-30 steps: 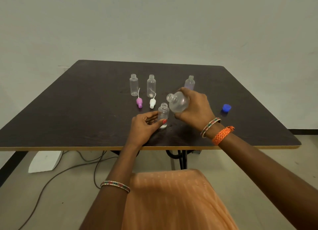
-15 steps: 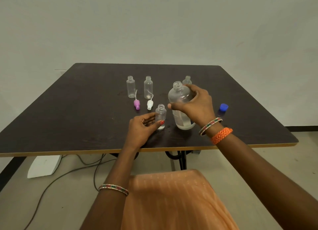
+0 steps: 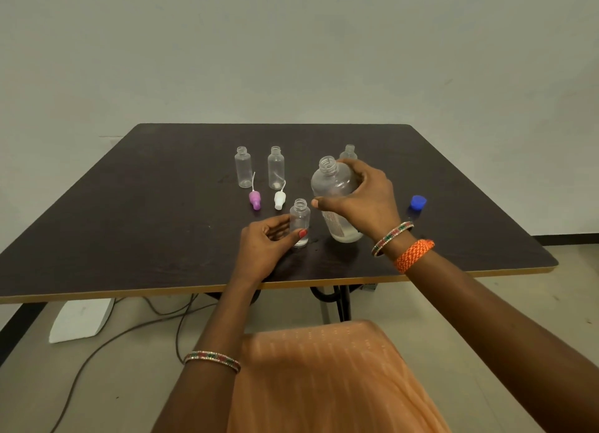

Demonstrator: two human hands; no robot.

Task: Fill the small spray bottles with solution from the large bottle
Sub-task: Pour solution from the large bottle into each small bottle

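Closest to me, my lap in orange fabric (image 3: 324, 384) is filling the bottom of the view, both forearms reaching out over the near edge of the dark table (image 3: 129, 238). My left hand (image 3: 259, 248) is pinching the nearest small bottle (image 3: 299, 218) between thumb and fingers, keeping it upright on the table; it's uncapped and there's a little clear liquid sitting at the bottom. Just to the right of it, my right hand (image 3: 363, 199) is wrapping around the large bottle (image 3: 334, 199), which is standing upright on the table, open at the neck, with liquid showing low down. Off to the right, well apart, a blue cap (image 3: 418, 202) is lying on the table. A bit further back, a purple spray top (image 3: 254, 199) and a white spray top (image 3: 279, 199) are lying side by side, tubes pointing away. Behind those, two more uncapped small bottles, the left one (image 3: 243, 166) and the middle one (image 3: 276, 166), are standing upright, and another small bottle (image 3: 348, 152) is peeking out behind the large one.
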